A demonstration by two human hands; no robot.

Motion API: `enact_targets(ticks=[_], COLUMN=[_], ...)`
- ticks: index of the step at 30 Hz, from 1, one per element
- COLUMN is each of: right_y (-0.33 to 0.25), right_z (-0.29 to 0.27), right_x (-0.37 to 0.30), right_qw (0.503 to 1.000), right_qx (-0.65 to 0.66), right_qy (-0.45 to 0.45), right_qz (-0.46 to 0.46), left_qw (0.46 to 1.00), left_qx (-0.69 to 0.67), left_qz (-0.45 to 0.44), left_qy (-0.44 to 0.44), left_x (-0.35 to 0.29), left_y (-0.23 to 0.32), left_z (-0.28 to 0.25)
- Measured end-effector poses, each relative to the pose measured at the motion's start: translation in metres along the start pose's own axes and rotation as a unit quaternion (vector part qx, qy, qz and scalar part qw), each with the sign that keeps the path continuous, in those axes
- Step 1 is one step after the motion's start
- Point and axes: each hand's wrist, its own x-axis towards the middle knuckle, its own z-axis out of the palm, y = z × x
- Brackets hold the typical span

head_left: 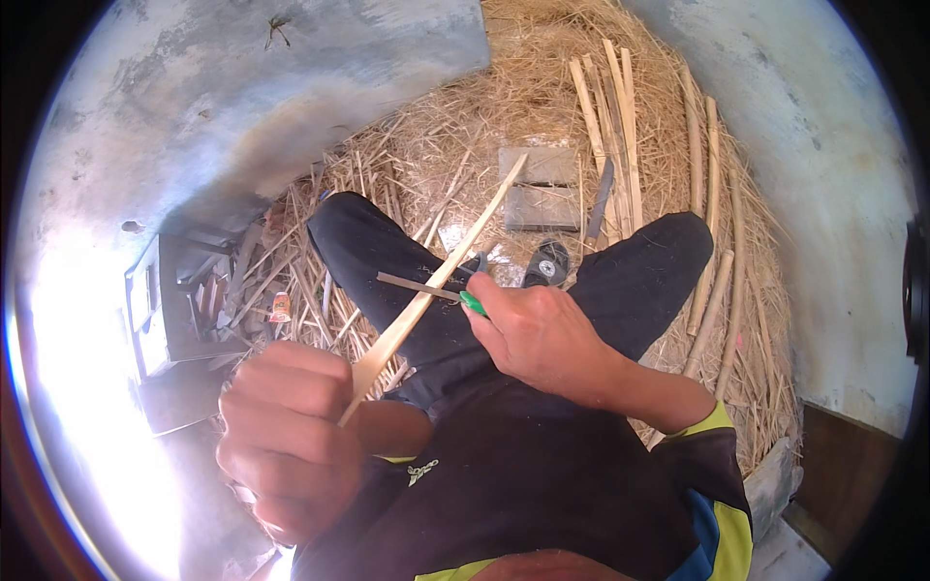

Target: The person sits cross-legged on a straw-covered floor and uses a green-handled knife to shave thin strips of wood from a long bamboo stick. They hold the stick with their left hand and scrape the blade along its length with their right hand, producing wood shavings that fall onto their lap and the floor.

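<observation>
A long pale wooden strip (400,331), perhaps split bamboo, runs slantwise up and away from my left hand (291,436). That hand is closed in a fist around its near, wider end. My right hand (542,334) grips a small knife (473,303) by its green handle, most of which the fingers hide. The knife's narrow blade (402,283) points left and crosses the strip near its middle, apparently touching it. Both hands are above my lap, between my spread, dark-trousered knees.
Straw (542,77) litters the floor. Split strips (620,126) lie ahead at right beside a dark flat blade-like piece (601,198). Round poles (712,174) line the right wall. Paving blocks (542,208) are beyond my shoes (547,263). A box-like frame (160,300) stands at left.
</observation>
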Motion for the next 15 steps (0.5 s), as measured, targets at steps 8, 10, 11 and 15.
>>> enact_targets(ticks=[8, 10, 11, 15], right_y=[0.092, 0.169, 0.162, 0.065], right_z=[0.034, 0.047, 0.048, 0.014], right_x=[-0.009, -0.032, -0.04, -0.023], right_qw=[0.96, 0.943, 0.931, 0.981], right_qx=[-0.235, -0.214, -0.232, 0.0], right_qy=[-0.026, -0.07, -0.045, 0.032], right_qz=[0.153, 0.246, 0.279, 0.192], left_qw=[0.999, 0.999, 0.999, 0.999], left_qx=[-0.006, -0.017, -0.011, -0.006], left_qz=[0.034, 0.038, 0.049, 0.05], left_qy=[-0.009, 0.0, 0.0, 0.003], left_x=[-0.001, -0.005, -0.008, -0.007], left_y=[0.003, 0.004, 0.005, 0.003], left_z=[0.0, -0.003, -0.005, -0.002])
